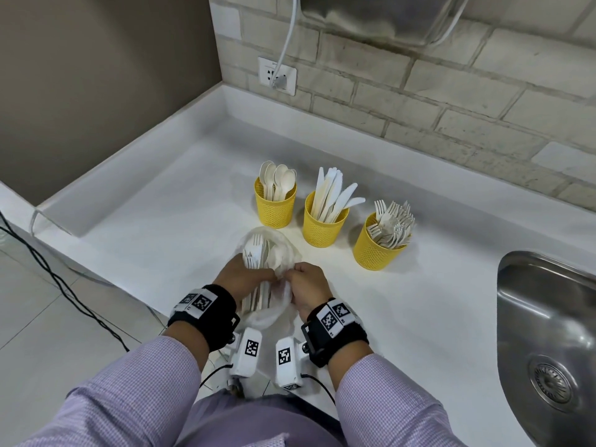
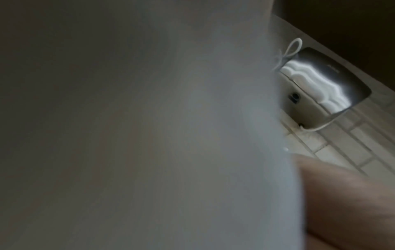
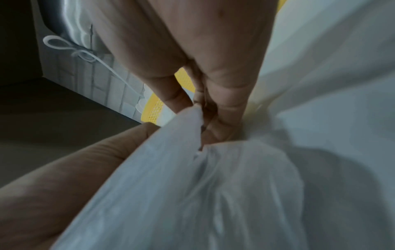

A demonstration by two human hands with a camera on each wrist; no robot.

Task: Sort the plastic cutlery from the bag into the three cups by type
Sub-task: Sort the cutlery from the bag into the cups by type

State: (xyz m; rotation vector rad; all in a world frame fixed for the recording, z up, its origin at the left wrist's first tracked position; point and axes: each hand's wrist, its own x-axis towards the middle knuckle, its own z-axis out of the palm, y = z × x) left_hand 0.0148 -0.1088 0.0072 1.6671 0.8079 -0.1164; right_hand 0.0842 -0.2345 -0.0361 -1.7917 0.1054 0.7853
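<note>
Three yellow mesh cups stand in a row on the white counter [image 1: 161, 204]: the spoon cup [image 1: 275, 206], the knife cup [image 1: 325, 224] and the fork cup [image 1: 375, 248], each with several pieces in it. In front of them lies a thin white plastic bag [image 1: 283, 253] with forks and other cutlery [image 1: 256, 253] sticking out of its mouth. My left hand [image 1: 258, 275] grips the bundle of handles with the bag round them. My right hand [image 1: 295, 274] pinches the bag's plastic [image 3: 213, 186] beside it, fingertips [image 3: 218, 108] bunched on the film. Blurred bag plastic [image 2: 149, 135] fills the left wrist view.
A steel sink [image 1: 548, 317] is set into the counter at the right. Behind the cups is a brick-tile wall with a socket [image 1: 277, 75] and a steel dispenser [image 2: 320, 88] above. The counter's front edge runs by my wrists; black cables [image 1: 64, 285] lie on the floor at the left.
</note>
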